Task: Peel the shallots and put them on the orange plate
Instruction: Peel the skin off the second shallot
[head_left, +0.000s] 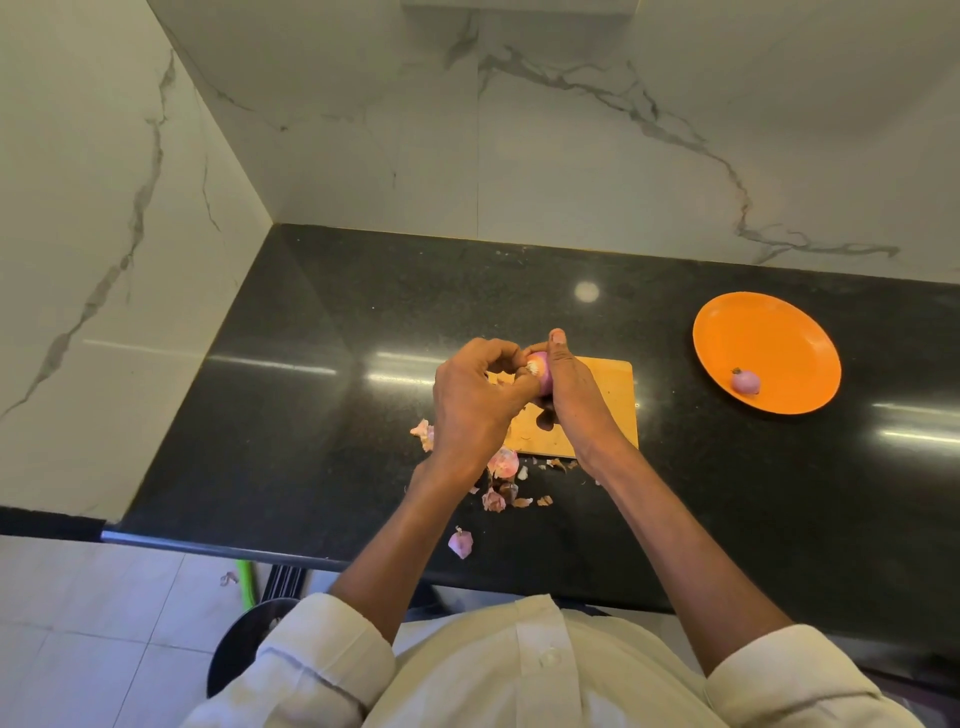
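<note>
Above the wooden board (597, 400), both hands hold one shallot (540, 370), pink-purple and glossy, its pale root end showing. The left hand (475, 400) has a pinching grip at that root end; the right hand (571, 389) has a grasping grip around its body. Right of the board, the orange plate (767, 352) carries a peeled shallot (746, 381). Papery skins (501, 483) litter the desk (311, 415) beside the board.

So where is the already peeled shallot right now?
In the head view, the peeled shallot lies alone on the orange plate, near its front-left rim, right of the wooden cutting board.
</note>
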